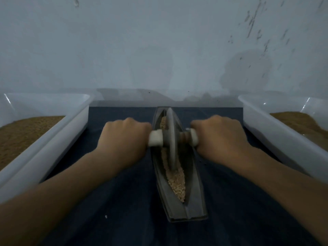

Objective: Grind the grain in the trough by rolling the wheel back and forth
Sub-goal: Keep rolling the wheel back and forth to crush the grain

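My left hand and my right hand are both closed in fists around the handle, one on each side of the wheel. Only the white inner ends of that handle show between my knuckles and the disc. The wheel stands on edge in the far half of the trough, a narrow grey boat-shaped channel running straight away from me. The grain lies pale and coarse along the bottom of the trough, mostly in the near half in front of the wheel, with a little showing just beyond it.

The trough sits on a dark blue cloth that covers the table in front of me. The cloth is slightly rumpled near my forearms, and one small white speck lies on it to the left of the trough's near end. Past the far edge of the cloth a pale strip of the table runs up to the wall.

A white plastic tray flanks the cloth on either side. The left tray holds a flat brown layer; the right tray holds a brown heap piled toward its far corner.

The wall behind is plain and whitish-grey in dim light. It is scuffed with dark flecks at the upper right, and a darker blotch spreads below them.
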